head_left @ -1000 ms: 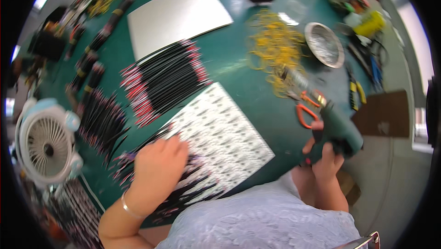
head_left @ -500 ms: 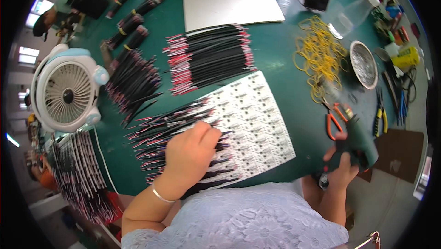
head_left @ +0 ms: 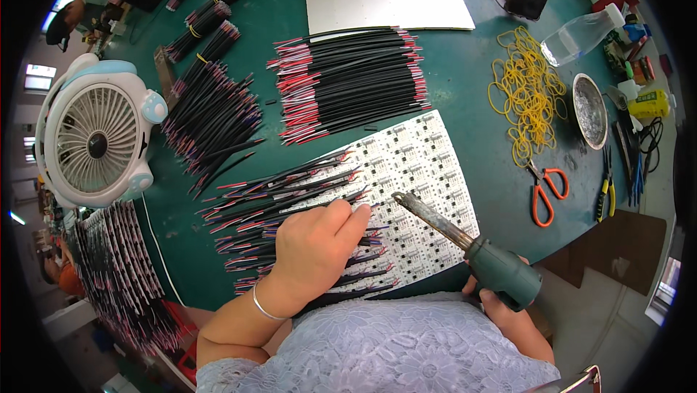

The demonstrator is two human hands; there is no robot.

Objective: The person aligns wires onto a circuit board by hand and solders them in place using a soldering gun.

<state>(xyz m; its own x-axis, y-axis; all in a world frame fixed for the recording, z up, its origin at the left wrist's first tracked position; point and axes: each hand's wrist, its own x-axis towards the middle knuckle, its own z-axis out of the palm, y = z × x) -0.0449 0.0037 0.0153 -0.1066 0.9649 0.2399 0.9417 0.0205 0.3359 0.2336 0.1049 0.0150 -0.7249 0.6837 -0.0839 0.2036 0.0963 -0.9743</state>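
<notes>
My left hand (head_left: 316, 248) is closed, thumb and fingers pinched together over a row of black-sleeved wires (head_left: 268, 191) with red and white ends. Whatever lies between its fingertips is hidden. Beneath the wire ends spreads a white sheet of small circuit boards (head_left: 417, 175). At its lower right corner, my right hand (head_left: 504, 313) grips a green heat gun (head_left: 508, 273), partly hidden behind the gun's body. The metal nozzle points up and left over the sheet, its tip a little to the right of my left fingertips.
Behind the sheet lies a neat stack of black wires (head_left: 363, 77); a looser pile (head_left: 210, 113) is to its left. A white fan (head_left: 98, 142) stands at left. To the right are yellow rubber bands (head_left: 526, 81), orange-handled scissors (head_left: 544, 193), a metal bowl (head_left: 589, 111) and pliers (head_left: 605, 188).
The heat gun has come left from beside the scissors, its nozzle swinging over the circuit-board sheet. My left hand stays pinched over the wires, slightly farther right in the picture as the view shifts.
</notes>
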